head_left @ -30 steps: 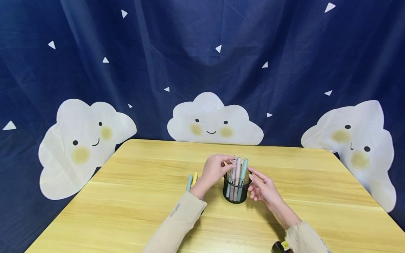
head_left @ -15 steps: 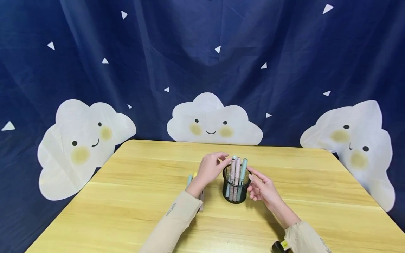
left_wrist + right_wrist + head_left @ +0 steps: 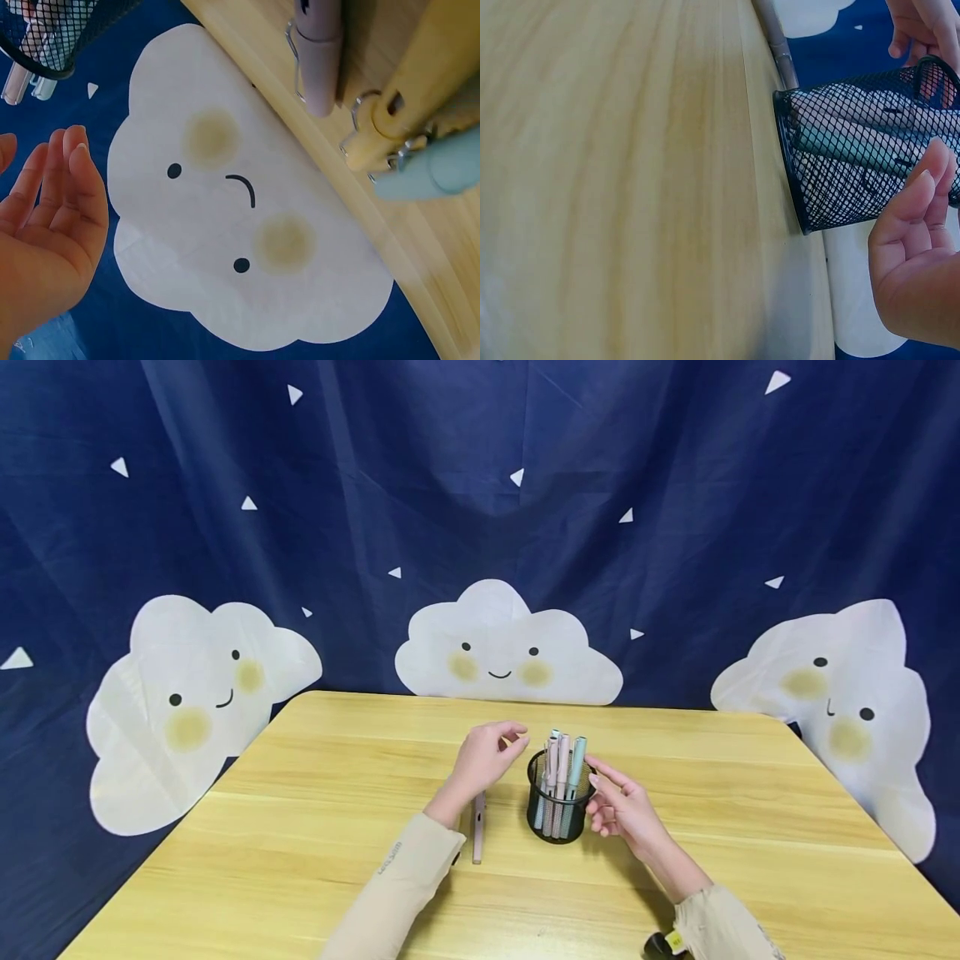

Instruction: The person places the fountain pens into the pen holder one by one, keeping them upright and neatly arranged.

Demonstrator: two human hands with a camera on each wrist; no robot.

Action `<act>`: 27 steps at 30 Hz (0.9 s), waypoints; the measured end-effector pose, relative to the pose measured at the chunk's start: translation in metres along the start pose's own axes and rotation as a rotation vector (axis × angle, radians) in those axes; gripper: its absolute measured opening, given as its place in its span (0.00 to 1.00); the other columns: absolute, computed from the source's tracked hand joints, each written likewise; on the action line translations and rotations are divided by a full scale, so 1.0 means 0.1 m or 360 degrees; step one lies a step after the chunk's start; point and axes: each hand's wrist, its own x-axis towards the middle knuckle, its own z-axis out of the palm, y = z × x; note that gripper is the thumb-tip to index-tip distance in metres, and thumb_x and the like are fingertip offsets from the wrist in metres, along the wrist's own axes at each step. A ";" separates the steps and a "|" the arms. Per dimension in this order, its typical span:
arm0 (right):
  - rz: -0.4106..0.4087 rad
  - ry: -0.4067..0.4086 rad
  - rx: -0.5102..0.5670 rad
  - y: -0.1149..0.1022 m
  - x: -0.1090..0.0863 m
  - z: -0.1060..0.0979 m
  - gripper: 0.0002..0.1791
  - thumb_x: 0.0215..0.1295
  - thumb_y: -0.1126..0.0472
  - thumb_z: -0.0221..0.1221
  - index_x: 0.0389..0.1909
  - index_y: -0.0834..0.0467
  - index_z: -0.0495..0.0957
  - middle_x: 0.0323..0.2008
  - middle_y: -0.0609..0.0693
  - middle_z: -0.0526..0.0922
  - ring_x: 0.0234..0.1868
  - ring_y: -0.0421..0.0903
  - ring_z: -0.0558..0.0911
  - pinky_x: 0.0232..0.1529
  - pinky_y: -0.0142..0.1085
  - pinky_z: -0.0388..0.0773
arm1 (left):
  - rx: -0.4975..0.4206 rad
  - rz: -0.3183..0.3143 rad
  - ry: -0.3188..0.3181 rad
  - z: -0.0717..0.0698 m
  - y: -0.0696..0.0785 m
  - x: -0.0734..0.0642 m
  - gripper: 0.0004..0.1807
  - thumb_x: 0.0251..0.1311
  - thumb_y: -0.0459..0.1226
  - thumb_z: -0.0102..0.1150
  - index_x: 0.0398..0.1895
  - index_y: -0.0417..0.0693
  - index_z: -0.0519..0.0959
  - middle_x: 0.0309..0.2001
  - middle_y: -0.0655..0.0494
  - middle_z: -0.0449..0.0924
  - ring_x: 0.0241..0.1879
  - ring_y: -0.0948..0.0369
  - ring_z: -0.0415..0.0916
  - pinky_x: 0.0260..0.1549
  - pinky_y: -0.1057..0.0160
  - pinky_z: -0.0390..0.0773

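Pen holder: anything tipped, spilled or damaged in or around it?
Nothing stands out. The mesh pen holder stands upright on the table, the pens inside leaning slightly. Outside it, a mauve pen, a yellow pen and a teal pen lie on the table; no damage shows.

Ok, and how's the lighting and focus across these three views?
Head: brightly lit, with a soft shadow on the tabletop beside the right forearm; left wrist: dimmer, the nearest part of the yellow pen looking soft; right wrist: also dimmer, the tabletop blurry up close, the mesh pen cup crisper.
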 end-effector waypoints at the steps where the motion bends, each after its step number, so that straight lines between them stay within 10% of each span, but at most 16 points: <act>1: 0.0000 -0.0001 0.0000 0.00 0.00 0.00 0.31 0.63 0.53 0.52 0.66 0.53 0.54 0.16 0.49 0.75 0.12 0.40 0.73 0.13 0.27 0.70 | 0.0000 0.0000 0.0002 -0.01 -0.01 -0.01 0.13 0.59 0.40 0.53 0.42 0.42 0.79 0.29 0.57 0.79 0.23 0.66 0.72 0.24 0.72 0.72; 27: -0.0010 0.0005 -0.0021 0.02 0.00 -0.01 0.31 0.64 0.54 0.51 0.66 0.53 0.55 0.16 0.49 0.75 0.12 0.40 0.73 0.13 0.27 0.70 | 0.0014 -0.0060 0.0066 -0.26 -0.33 -0.16 0.08 0.57 0.37 0.56 0.36 0.45 0.81 0.26 0.59 0.79 0.20 0.66 0.70 0.21 0.69 0.71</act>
